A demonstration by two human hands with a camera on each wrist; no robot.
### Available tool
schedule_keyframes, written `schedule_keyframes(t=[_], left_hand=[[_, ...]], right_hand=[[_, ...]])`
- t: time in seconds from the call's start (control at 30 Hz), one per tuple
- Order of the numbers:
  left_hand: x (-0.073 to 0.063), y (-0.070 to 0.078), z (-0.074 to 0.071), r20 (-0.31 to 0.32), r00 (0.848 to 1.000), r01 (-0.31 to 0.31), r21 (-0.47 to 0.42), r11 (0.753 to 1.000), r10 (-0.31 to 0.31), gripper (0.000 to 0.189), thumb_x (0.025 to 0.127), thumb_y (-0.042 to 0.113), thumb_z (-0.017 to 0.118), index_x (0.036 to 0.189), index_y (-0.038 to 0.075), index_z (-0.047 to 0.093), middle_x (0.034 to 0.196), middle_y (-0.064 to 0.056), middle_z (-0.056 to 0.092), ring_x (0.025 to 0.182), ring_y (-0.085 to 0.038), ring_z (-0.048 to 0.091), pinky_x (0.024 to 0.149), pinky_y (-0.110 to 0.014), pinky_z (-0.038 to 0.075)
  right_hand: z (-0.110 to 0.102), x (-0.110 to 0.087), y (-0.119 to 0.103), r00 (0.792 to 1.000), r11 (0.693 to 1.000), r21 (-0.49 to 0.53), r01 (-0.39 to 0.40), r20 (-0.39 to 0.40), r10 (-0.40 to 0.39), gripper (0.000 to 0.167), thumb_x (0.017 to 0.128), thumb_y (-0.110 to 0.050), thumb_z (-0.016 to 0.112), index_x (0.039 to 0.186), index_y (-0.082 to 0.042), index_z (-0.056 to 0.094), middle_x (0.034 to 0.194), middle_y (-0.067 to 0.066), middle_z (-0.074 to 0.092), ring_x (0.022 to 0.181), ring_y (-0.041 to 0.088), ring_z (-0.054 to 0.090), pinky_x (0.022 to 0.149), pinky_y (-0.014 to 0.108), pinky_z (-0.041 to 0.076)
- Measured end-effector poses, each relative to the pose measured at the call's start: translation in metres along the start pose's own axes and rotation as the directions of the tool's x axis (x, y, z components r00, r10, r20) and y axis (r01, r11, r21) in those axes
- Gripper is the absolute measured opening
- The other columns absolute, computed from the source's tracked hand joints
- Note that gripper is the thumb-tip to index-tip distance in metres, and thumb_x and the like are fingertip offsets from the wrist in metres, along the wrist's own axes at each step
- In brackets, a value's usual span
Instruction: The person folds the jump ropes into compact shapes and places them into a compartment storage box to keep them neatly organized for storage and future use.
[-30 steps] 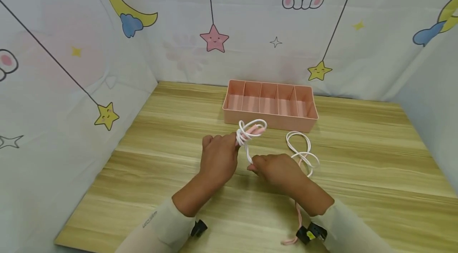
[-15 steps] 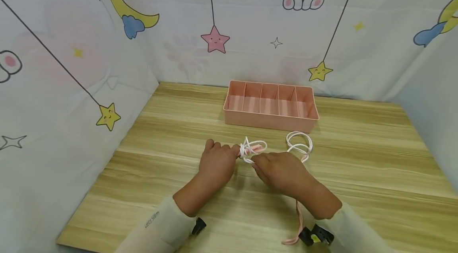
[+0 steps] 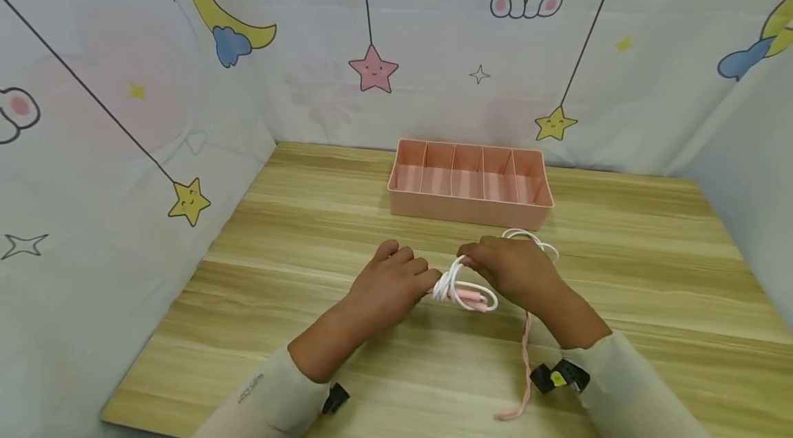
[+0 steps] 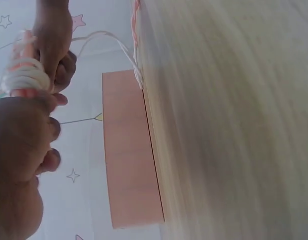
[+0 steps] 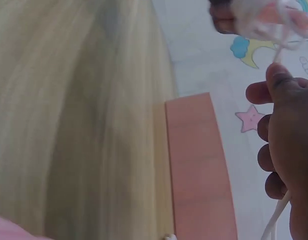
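My left hand (image 3: 390, 286) grips one end of a bundled cord, its white turns (image 3: 441, 288) wound round pink lengths (image 3: 466, 296). White loops and pink ends stick out to the right of the fist. To the right and slightly higher, my right hand (image 3: 519, 271) pinches the white cord (image 5: 277, 54) between thumb and index finger, drawn up from the windings. More white cord (image 5: 277, 216) leaves the lower side of that hand. Behind it lie white loops (image 3: 523, 233) on the table, and a twisted pink tail (image 3: 526, 362) trails towards the near edge.
A pink box (image 3: 467, 209) with several compartments stands at the back of the wood-grain table (image 3: 297, 217). Printed white cloth (image 3: 446, 107) hangs behind and to the left. Dark wrist mounts (image 3: 560, 377) sit below the sleeves.
The bundle has come lower and to the right, its pink ends now tipped downward. My right hand has risen and shifted right, pulling the white cord upward from the windings.
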State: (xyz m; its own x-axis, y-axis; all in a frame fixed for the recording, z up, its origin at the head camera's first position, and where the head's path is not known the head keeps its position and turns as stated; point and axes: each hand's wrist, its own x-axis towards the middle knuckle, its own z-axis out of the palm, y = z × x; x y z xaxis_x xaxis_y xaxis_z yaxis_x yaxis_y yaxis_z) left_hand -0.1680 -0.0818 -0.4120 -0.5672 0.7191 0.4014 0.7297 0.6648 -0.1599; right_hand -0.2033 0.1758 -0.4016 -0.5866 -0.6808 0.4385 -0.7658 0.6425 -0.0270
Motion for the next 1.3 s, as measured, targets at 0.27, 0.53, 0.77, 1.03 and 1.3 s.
schedule_keyframes(t=[0.27, 0.53, 0.77, 1.03, 1.3], left_hand=[[0.001, 0.001, -0.004, -0.061, 0.969, 0.224, -0.201, 0.954, -0.241, 0.019, 0.095, 0.022, 0.074, 0.089, 0.018, 0.057, 0.079, 0.007, 0.062, 0.075, -0.016, 0.052, 0.09, -0.042, 0.033], [0.006, 0.001, -0.005, 0.061, 0.866, 0.497, -0.204, 0.843, -0.496, 0.022, 0.1, 0.03, 0.066, 0.089, 0.014, 0.057, 0.062, 0.005, 0.056, 0.065, -0.018, 0.057, 0.093, -0.049, 0.037], [0.006, 0.005, 0.0, 0.136, 0.863, 0.505, -0.26, 0.823, -0.487, 0.022, 0.104, 0.023, 0.059, 0.085, 0.011, 0.053, 0.061, 0.006, 0.046, 0.06, -0.018, 0.054, 0.084, -0.049, 0.036], [0.01, 0.01, 0.001, 0.097, 0.877, 0.48, -0.193, 0.856, -0.47, 0.017, 0.098, 0.014, 0.057, 0.084, 0.01, 0.049, 0.064, 0.004, 0.043, 0.062, -0.022, 0.049, 0.079, -0.047, 0.034], [0.017, 0.01, 0.007, 0.102, 0.88, 0.471, -0.044, 0.881, -0.465, 0.024, 0.101, 0.016, 0.063, 0.083, 0.014, 0.046, 0.061, 0.004, 0.046, 0.059, -0.019, 0.043, 0.074, -0.041, 0.03]], right_hand=[[0.018, -0.002, -0.028, 0.995, 0.994, 0.048, -0.102, 0.015, 0.101, 0.016, 0.09, -0.021, 0.077, 0.102, -0.013, 0.07, 0.069, 0.0, 0.066, 0.058, 0.02, 0.064, 0.049, 0.041, 0.048], [0.028, -0.002, -0.052, 0.997, 0.999, 0.017, 0.048, -0.058, -0.047, 0.052, 0.111, -0.049, 0.023, 0.078, -0.015, 0.046, 0.056, -0.008, 0.038, 0.046, 0.009, 0.035, 0.04, 0.029, 0.031], [0.032, -0.005, -0.056, 0.999, 0.999, 0.017, 0.038, 0.023, -0.038, 0.046, 0.111, -0.045, 0.035, 0.077, -0.016, 0.045, 0.057, -0.008, 0.039, 0.046, 0.008, 0.031, 0.04, 0.029, 0.028], [0.028, 0.001, -0.047, 0.997, 0.997, 0.015, 0.072, 0.037, -0.072, 0.036, 0.105, -0.035, 0.058, 0.075, -0.016, 0.047, 0.058, -0.008, 0.044, 0.044, 0.01, 0.039, 0.04, 0.03, 0.03], [0.017, 0.012, -0.038, 0.979, 0.98, -0.069, 0.187, -0.067, -0.192, 0.056, 0.112, -0.044, 0.025, 0.072, -0.014, 0.051, 0.057, -0.005, 0.046, 0.045, 0.011, 0.043, 0.041, 0.031, 0.035]])
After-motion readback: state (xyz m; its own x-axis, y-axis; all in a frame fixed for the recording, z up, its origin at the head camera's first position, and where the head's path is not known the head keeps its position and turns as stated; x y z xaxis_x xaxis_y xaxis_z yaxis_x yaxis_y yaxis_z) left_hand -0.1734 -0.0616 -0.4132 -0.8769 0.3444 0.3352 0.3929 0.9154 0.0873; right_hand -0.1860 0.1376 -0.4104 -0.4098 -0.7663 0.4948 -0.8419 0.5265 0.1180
